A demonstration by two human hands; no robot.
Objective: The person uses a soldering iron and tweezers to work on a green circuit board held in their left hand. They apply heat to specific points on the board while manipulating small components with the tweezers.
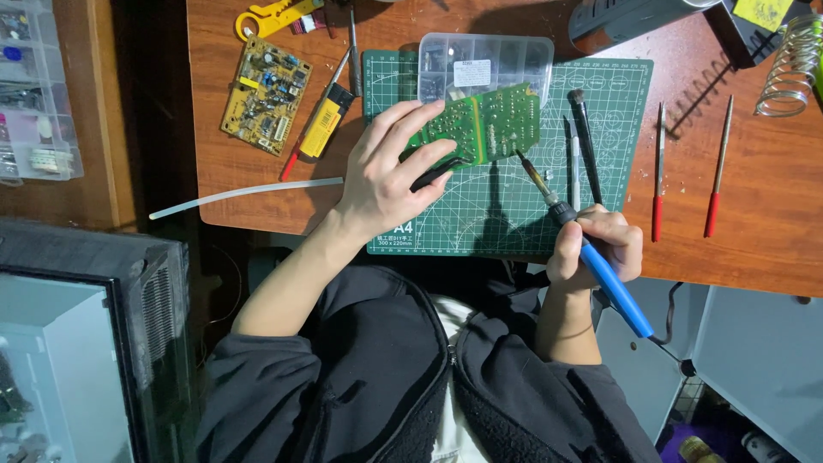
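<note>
My left hand (pixel 387 167) grips the left edge of a green circuit board (pixel 489 123), holding it tilted over the green cutting mat (pixel 506 219); a black tool handle (pixel 437 173) also lies under its fingers. My right hand (pixel 596 244) is closed round a soldering iron (pixel 591 257) with a blue handle. The iron's tip touches the lower right edge of the board.
A clear plastic parts box (pixel 484 60) sits behind the board. A yellow circuit board (pixel 266 94), a yellow-handled tool (pixel 321 129) and a yellow stripper (pixel 274 17) lie left. Two red-handled files (pixel 686 171), a black brush (pixel 587 141), a coil stand (pixel 793 64) and a white tube (pixel 244 193) surround the mat.
</note>
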